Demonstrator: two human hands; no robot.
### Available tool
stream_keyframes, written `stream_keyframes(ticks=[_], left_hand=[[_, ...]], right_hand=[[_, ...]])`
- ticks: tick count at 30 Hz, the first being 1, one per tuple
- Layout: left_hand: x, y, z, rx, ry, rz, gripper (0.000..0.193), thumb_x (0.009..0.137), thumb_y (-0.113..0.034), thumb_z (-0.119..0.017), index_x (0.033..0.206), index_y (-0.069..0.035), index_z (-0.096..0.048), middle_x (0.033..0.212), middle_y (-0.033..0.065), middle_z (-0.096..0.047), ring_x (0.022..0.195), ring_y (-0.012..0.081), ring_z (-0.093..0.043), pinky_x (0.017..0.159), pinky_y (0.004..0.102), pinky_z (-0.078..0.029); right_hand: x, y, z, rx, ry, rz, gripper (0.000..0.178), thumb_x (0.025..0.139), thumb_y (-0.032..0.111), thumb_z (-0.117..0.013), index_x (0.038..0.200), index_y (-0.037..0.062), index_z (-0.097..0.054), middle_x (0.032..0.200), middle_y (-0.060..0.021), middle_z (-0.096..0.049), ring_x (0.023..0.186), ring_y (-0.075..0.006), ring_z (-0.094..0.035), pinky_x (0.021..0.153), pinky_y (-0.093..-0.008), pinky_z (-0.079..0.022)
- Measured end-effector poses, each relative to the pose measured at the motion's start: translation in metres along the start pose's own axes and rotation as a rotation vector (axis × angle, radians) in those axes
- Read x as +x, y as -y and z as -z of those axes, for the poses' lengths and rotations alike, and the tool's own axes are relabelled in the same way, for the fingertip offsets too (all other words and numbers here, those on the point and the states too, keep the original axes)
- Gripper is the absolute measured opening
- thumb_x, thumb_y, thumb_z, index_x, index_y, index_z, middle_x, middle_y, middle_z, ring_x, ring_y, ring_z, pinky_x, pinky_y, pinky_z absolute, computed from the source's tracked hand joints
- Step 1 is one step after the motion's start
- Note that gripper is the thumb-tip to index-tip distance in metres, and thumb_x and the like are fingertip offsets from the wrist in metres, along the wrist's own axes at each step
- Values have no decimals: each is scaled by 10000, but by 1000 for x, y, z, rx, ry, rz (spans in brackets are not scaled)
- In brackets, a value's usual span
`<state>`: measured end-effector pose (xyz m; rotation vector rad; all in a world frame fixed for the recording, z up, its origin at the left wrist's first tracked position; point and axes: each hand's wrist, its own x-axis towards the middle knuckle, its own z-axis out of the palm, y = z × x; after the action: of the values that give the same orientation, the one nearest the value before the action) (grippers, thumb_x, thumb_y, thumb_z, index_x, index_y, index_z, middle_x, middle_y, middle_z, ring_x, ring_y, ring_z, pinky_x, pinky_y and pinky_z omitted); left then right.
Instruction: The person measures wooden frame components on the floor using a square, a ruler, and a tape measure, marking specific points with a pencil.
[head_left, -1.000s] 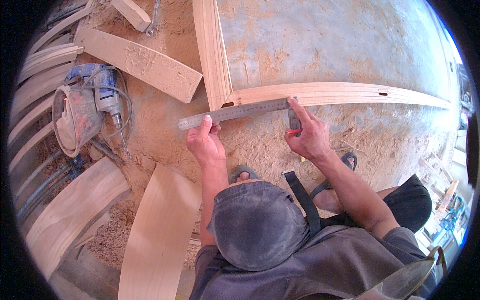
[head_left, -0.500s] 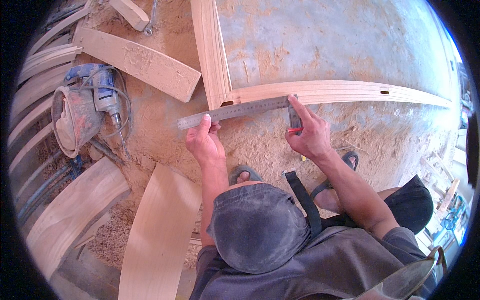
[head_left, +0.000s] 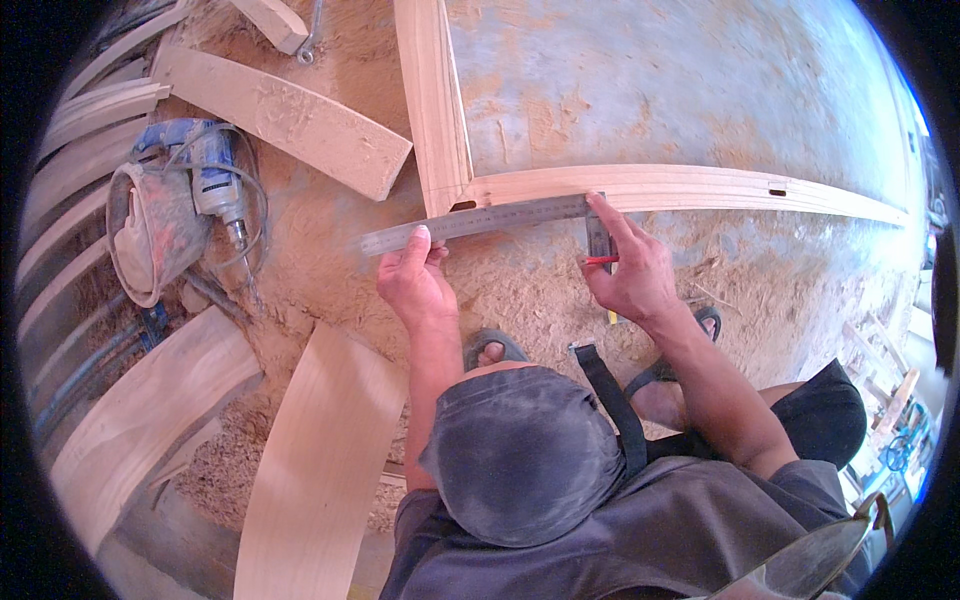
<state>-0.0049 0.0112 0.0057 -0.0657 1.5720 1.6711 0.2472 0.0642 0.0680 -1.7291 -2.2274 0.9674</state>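
A steel carpenter's square (head_left: 510,214) lies along the near edge of a long, pale timber (head_left: 680,186). Its ruled blade reaches left past the corner where a second timber (head_left: 436,105) meets the first. My left hand (head_left: 420,288) pinches the blade near its left end, thumb on top and fingers beneath. At the other end, my right hand (head_left: 642,280) grips the square's short arm, its index finger stretched onto the corner. A red pencil (head_left: 599,260) sticks out of the same hand. Dark slots show in the long timber, one beside the blade.
To the left, a blue power drill (head_left: 215,180) with its cord rests against a dusty bucket (head_left: 150,240). A thick board (head_left: 290,120) lies beyond them. Curved planks (head_left: 315,470) are spread at the lower left. Sawdust covers the ground around my sandalled feet.
The whole view has shifted slightly, so things sit a little further right. Both hands keep their hold on the square, which stays along the timber's edge.
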Motion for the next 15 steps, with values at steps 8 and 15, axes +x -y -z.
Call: stream_keyframes(ticks=[8,15], left_hand=[[1,2,3,23,-31,8,82,880,-14,-687,955,-4,-655,869,68,-668,760,176,-625,696,331,-502],[-1,1,1,-51,-15,13,79,875,-9,-692,944,-2,-653,884,64,-658,775,168,-602,731,324,-481]], right_hand=[[30,30,35,418,-100,-62,316,1029,304,-551,1101,13,-651,872,-142,-634,759,-241,-605,736,-343,-492],[65,53,28,548,89,207,541,1066,497,-400,1046,10,-635,881,-32,-584,809,-113,-539,700,-266,-462]])
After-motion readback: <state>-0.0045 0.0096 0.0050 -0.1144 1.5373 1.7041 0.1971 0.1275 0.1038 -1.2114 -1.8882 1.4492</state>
